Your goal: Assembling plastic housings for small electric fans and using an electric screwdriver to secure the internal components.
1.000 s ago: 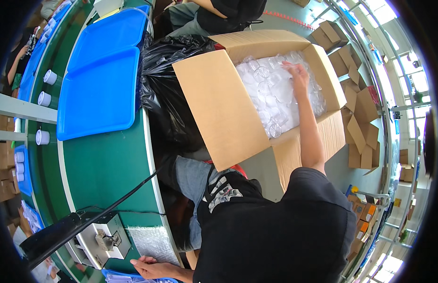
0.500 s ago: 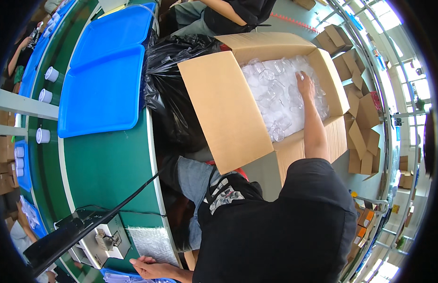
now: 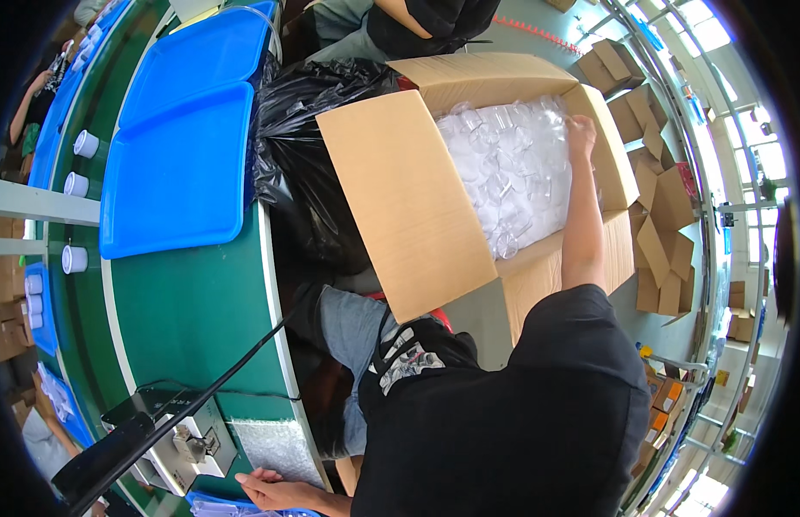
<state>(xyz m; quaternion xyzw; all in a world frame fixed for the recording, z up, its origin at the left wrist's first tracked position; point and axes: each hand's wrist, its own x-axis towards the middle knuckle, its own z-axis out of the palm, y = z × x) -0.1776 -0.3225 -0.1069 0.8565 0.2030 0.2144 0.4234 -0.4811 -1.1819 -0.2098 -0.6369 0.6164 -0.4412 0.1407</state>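
To the right stands an open cardboard box [image 3: 408, 207] filled with clear plastic cups [image 3: 507, 172], loosely lined by a clear plastic bag [image 3: 553, 105]. My right hand [image 3: 581, 138] reaches to the box's far right side. Its fingers are closed at the bag's edge, apparently pinching the film; the fingertips are partly hidden. At the bottom left, my left hand [image 3: 270, 489] rests at the bench edge with its fingers stretched out and nothing in them. It is beside a silvery bubble-wrap sheet [image 3: 279, 450] and a blue tray [image 3: 212, 507] of clear pieces.
Blue trays [image 3: 177, 172] lie on the green bench [image 3: 189, 297]. A metal machine [image 3: 189, 444] and a black rod-like arm [image 3: 210, 388] stand near my left hand. White tubs [image 3: 76, 184] line the far-left belt. A black bag [image 3: 309, 164] hangs between bench and box. Another person [image 3: 426, 21] sits beyond.
My right hand has moved right and slightly away, from over the cups to the bag's edge, and its fingers have closed. My left hand stays in place.
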